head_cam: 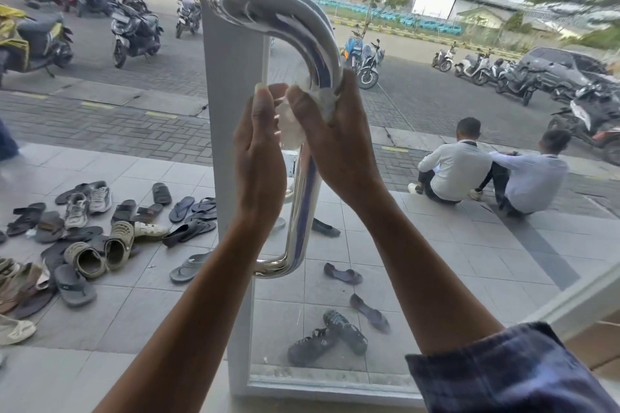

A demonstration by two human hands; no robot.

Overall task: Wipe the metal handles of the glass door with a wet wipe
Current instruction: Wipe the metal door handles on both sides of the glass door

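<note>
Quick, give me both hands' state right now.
Left hand: open, fingers straight, beside the wet wipe.
Right hand: holds the wipe wrapped around the metal handle.

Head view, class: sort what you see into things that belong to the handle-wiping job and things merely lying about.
Belongs to the job:
metal handle
wet wipe, wrapped on the handle
right hand, gripping the wipe
left hand, fingers straight beside it
glass door

Just lying about:
sandals and shoes
parked motorbikes
two seated people
</note>
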